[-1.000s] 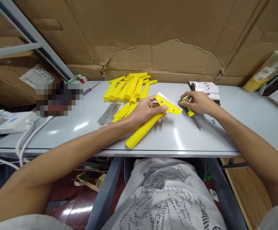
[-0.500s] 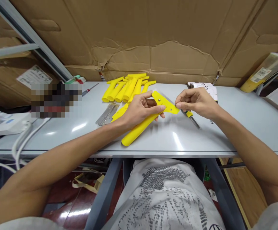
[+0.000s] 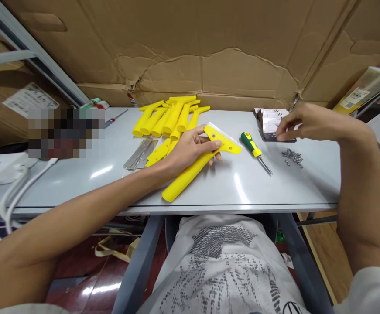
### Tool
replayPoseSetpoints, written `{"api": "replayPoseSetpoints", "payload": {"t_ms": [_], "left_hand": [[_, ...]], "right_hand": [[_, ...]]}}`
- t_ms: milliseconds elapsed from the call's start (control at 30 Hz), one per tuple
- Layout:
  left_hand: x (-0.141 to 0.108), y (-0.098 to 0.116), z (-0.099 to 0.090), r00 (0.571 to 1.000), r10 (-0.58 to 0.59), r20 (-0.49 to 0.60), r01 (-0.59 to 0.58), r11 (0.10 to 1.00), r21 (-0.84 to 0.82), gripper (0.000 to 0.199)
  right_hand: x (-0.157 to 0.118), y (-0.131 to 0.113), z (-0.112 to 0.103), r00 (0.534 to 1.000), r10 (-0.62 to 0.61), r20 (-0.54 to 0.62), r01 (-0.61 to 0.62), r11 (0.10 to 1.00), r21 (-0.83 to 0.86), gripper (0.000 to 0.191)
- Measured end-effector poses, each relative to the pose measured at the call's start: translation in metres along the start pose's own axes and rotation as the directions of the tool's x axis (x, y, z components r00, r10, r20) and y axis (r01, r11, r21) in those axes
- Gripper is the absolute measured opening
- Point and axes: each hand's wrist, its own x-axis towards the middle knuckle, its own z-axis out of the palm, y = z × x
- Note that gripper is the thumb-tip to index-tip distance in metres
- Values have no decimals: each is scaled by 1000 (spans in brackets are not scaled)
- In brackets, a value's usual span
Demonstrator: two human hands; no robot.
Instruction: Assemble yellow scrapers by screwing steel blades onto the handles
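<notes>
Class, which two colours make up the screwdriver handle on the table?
The screwdriver handle is dark green and yellow; the head view shows it best.

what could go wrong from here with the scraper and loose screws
The left hand grips the yellow scraper with fingers close to its pale edge strip, so a slip might nick them if that edge is sharp. The right hand is near the loose pile of screws; a low sweep could scatter them. The screwdriver lies loose and might roll if bumped.

The person wears a white shirt with a dark speckled print and short pale sleeves.
</notes>
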Motion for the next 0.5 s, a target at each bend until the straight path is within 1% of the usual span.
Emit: {"api": "replayPoseSetpoints", "payload": {"t_ms": [33, 67, 100, 133, 200, 267, 367, 500], "left_hand": [[1, -2, 0, 999, -25, 19, 26, 1000, -18, 45], [2, -4, 0, 999, -44, 31, 45, 998, -38, 45], [2, -6, 0, 998, -56, 36, 58, 997, -55, 45], [2, -8, 0, 997, -66, 39, 68, 995, -69, 45], [2, -10, 0, 995, -90, 46, 93, 992, -80, 46], [2, -11, 1, 992, -117, 52, 121, 989, -79, 48], [2, -12, 1, 989, -138, 51, 142, 987, -81, 46], [3, -12, 0, 989, -139, 42, 142, 987, -78, 44]], "right_hand": [[0, 16, -6, 989, 23, 144, -11, 997, -80, 38], [1, 30, -9, 964, 53, 260, -21, 992, -124, 38], [3, 40, -9, 932, 105, 348, -57, 988, -146, 39], [6, 47, -7, 904, 166, 395, -109, 981, -162, 38], [10, 51, 0, 860, 260, 438, -198, 963, -183, 35], [13, 48, 6, 842, 295, 453, -225, 953, -201, 31], [13, 41, 9, 846, 279, 455, -208, 957, -200, 30], [10, 38, 10, 868, 232, 439, -159, 968, -197, 34]]}}
